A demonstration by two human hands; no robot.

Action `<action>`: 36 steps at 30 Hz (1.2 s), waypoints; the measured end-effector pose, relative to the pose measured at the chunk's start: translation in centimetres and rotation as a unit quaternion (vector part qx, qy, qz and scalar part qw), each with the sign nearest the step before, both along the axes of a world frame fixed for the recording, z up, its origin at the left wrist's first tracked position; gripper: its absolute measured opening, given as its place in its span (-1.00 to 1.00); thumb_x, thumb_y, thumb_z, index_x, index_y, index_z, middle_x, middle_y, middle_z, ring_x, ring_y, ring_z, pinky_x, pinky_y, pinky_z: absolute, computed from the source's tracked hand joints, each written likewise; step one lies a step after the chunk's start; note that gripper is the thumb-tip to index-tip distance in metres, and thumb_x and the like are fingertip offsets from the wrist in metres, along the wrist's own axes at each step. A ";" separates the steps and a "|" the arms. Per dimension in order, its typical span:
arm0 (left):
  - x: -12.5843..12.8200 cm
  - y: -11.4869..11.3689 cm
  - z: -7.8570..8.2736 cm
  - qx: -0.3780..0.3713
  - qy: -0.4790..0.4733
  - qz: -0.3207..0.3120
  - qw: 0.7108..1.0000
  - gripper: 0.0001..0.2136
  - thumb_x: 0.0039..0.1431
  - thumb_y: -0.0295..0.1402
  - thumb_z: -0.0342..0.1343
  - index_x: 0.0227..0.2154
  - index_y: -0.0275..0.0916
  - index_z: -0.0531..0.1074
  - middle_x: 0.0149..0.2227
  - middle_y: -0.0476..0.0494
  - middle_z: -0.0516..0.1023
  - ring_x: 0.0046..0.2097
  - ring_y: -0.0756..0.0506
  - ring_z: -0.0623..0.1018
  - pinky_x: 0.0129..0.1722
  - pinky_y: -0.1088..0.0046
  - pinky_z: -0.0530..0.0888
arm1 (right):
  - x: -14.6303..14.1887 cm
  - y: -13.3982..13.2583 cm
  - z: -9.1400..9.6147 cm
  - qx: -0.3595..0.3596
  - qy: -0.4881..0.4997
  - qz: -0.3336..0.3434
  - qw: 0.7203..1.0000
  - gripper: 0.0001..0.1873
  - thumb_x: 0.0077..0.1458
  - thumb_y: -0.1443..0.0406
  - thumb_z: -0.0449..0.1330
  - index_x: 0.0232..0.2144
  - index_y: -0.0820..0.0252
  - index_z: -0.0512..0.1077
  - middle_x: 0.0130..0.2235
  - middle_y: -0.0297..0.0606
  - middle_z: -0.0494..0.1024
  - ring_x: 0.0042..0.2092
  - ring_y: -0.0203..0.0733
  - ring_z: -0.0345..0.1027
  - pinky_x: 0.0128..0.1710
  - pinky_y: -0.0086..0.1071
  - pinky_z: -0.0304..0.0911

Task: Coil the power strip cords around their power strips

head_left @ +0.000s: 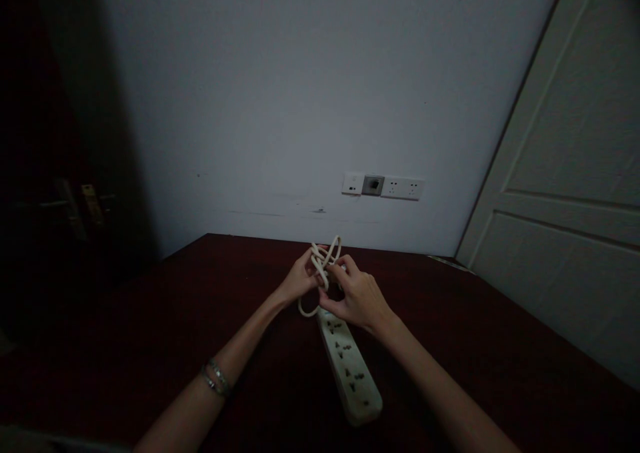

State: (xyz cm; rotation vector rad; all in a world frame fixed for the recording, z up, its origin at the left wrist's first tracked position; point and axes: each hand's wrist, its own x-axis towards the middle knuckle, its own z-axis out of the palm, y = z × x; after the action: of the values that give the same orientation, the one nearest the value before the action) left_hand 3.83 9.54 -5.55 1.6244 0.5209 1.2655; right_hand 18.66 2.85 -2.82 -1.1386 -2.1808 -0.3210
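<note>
**Cord bundle held in both hands above the power strip**

Your left hand (299,281) and right hand (358,300) meet over the middle of the dark red counter (500,346), at the 12 o'clock end of the power strip (351,372). Both sets of fingers are curled and pinching the cord (323,261).

The cord is off-white and gathered into several loose loops. One loop stands up at 12 o'clock above your knuckles, and another hangs at 6 o'clock between your hands.

The strip is off-white and long, and lies flat on the counter. It runs from under your right hand toward 5 o'clock, with a row of sockets along its top face. I cannot tell where the cord joins it, as your right hand covers that end.

A bracelet (216,378) sits on your left wrist. Wall sockets (395,188) are at 12 o'clock beyond your hands, and a pale door (570,200) stands at 3 o'clock.
</note>
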 end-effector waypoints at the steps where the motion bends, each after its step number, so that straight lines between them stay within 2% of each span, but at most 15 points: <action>1: 0.0 0.1 0.1 -0.003 -0.003 -0.004 1.000 -0.44 -0.28 -0.49 0.26 -0.10 -0.29 0.26 -0.17 -0.18 0.44 -0.22 -0.07 0.48 -0.26 0.47 0.44 | 0.2 -0.1 0.0 -0.008 0.025 0.006 1.000 -0.59 -0.06 0.20 0.12 -0.12 0.19 0.35 -0.13 -0.13 0.32 -0.34 -0.24 0.30 -0.37 -0.38 0.24; 8: 0.2 -0.1 -0.1 -0.011 -0.023 -0.004 1.000 -0.52 -0.28 -0.52 0.27 -0.19 -0.32 0.30 -0.27 -0.11 0.46 -0.23 -0.05 0.47 -0.16 0.42 0.39 | 0.7 -0.3 0.6 -0.100 0.143 0.015 0.985 -0.70 -0.10 0.26 0.17 -0.23 0.11 0.48 -0.20 -0.21 0.45 -0.28 -0.20 0.33 -0.28 -0.35 0.25; 12: 0.0 -0.5 0.0 -0.067 -0.027 -0.046 0.996 -0.51 -0.23 -0.46 0.28 -0.16 -0.28 0.29 -0.23 -0.13 0.45 -0.23 -0.08 0.48 -0.23 0.39 0.43 | 1.5 0.4 0.6 -0.168 0.201 0.059 0.963 -0.68 -0.08 0.31 0.16 -0.20 0.17 0.49 -0.31 -0.22 0.54 -0.30 -0.17 0.37 -0.26 -0.33 0.26; 16: -0.3 -0.5 0.1 -0.085 -0.009 -0.089 0.992 -0.52 -0.18 -0.46 0.26 -0.13 -0.28 0.28 -0.18 -0.18 0.45 -0.22 -0.10 0.49 -0.30 0.38 0.47 | 2.8 1.3 0.6 -0.228 0.270 0.131 0.926 -0.66 -0.15 0.38 0.16 -0.24 0.24 0.50 -0.26 -0.22 0.56 -0.25 -0.14 0.39 -0.19 -0.31 0.25; 20: -0.9 0.1 -0.1 -0.062 0.032 -0.083 0.994 -0.55 -0.18 -0.46 0.25 -0.13 -0.33 0.34 -0.11 -0.25 0.45 -0.12 -0.16 0.47 -0.27 0.39 0.48 | 3.9 1.5 1.2 -0.303 0.320 0.179 0.879 -0.64 -0.25 0.42 0.13 -0.29 0.26 0.49 -0.27 -0.23 0.56 -0.20 -0.13 0.39 -0.15 -0.31 0.24; 23: -1.3 0.4 -0.3 -0.063 0.082 -0.055 0.993 -0.57 -0.15 -0.40 0.24 -0.14 -0.36 0.36 -0.17 -0.26 0.48 -0.22 -0.14 0.52 -0.37 0.41 0.49 | 4.6 2.0 1.6 -0.379 0.358 0.191 0.832 -0.61 -0.35 0.43 0.07 -0.35 0.24 0.49 -0.35 -0.29 0.55 -0.25 -0.15 0.39 -0.25 -0.35 0.26; 25: -1.3 0.4 -0.4 -0.070 0.104 -0.051 0.991 -0.58 -0.13 -0.34 0.24 -0.15 -0.37 0.35 -0.26 -0.23 0.51 -0.34 -0.11 0.54 -0.45 0.42 0.49 | 5.0 2.6 1.4 -0.401 0.372 0.184 0.816 -0.60 -0.41 0.44 0.04 -0.40 0.22 0.48 -0.41 -0.32 0.54 -0.28 -0.16 0.38 -0.32 -0.39 0.25; 29: -0.7 0.5 -1.0 -0.064 0.106 -0.044 0.991 -0.60 -0.01 -0.23 0.14 -0.12 -0.34 0.31 -0.37 -0.14 0.50 -0.48 -0.05 0.53 -0.51 0.44 0.48 | 5.3 4.3 0.4 -0.375 0.402 0.169 0.818 -0.69 -0.46 0.41 0.01 -0.53 0.24 0.44 -0.53 -0.37 0.47 -0.42 -0.23 0.31 -0.44 -0.45 0.18; 32: -0.2 0.8 -1.4 -0.010 0.115 0.016 0.993 -0.64 0.06 -0.19 0.07 -0.14 -0.33 0.32 -0.38 -0.09 0.48 -0.51 0.00 0.48 -0.54 0.49 0.44 | 5.0 5.4 -0.5 -0.324 0.405 0.146 0.842 -0.78 -0.39 0.39 0.03 -0.59 0.25 0.43 -0.59 -0.38 0.41 -0.51 -0.30 0.21 -0.52 -0.48 0.10; 36: 0.1 0.9 -1.8 0.089 0.108 0.135 0.981 -0.73 0.10 -0.23 0.03 -0.24 -0.33 0.39 -0.27 -0.11 0.49 -0.26 -0.06 0.49 -0.25 0.46 0.42 | 4.1 6.0 -0.8 -0.290 0.388 0.147 0.862 -0.84 -0.33 0.37 0.02 -0.66 0.26 0.41 -0.61 -0.36 0.39 -0.52 -0.30 0.20 -0.48 -0.47 0.11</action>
State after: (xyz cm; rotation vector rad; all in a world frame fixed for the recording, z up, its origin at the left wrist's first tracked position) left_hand 3.98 10.45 -7.32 1.9020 0.8042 1.3723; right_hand 22.76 8.88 -3.62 -0.9551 -1.6731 0.8516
